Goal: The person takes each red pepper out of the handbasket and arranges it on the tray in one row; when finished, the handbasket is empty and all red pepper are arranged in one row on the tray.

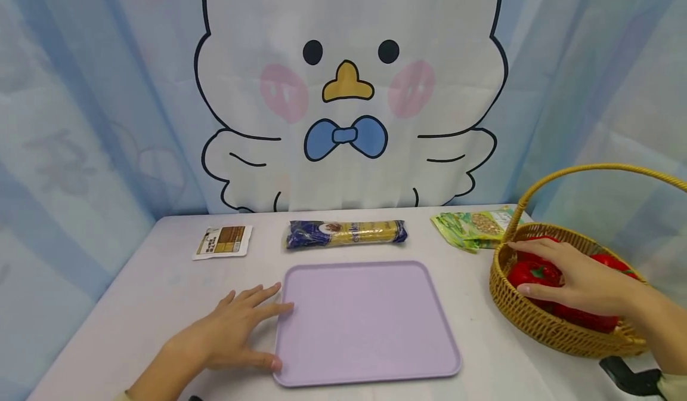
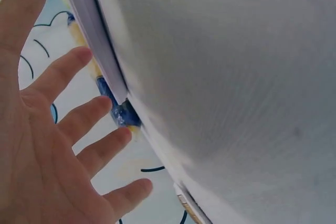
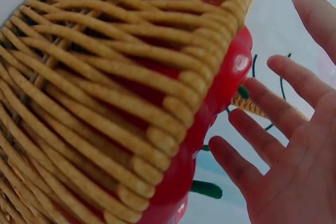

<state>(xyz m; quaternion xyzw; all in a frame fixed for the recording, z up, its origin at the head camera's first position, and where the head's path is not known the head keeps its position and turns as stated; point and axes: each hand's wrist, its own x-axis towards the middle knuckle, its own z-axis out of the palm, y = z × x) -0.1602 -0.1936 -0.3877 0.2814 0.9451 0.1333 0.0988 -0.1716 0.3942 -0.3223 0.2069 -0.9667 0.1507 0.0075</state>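
Note:
A lilac rectangular tray (image 1: 365, 323) lies flat at the middle of the table. Spread fingers of my left hand (image 1: 231, 329) rest at its left edge, the thumb by the near left corner; the left wrist view shows the same hand (image 2: 68, 124) beside the tray's side (image 2: 97, 35). On the right stands a wicker basket (image 1: 547, 329) with a tall handle, holding several red bell peppers (image 1: 537, 274). Over the peppers hovers my right hand (image 1: 574, 275), fingers extended. In the right wrist view that hand (image 3: 283, 140) is apart from the peppers (image 3: 233, 69), gripping nothing.
Behind the tray lies a long blue and yellow packet (image 1: 346, 234), perhaps pasta. A small white and brown sachet (image 1: 222, 242) is at the back left. Green packets (image 1: 472, 228) lie at the back right, partly behind the basket handle. A curtain with a printed chick (image 1: 349, 168) hangs behind.

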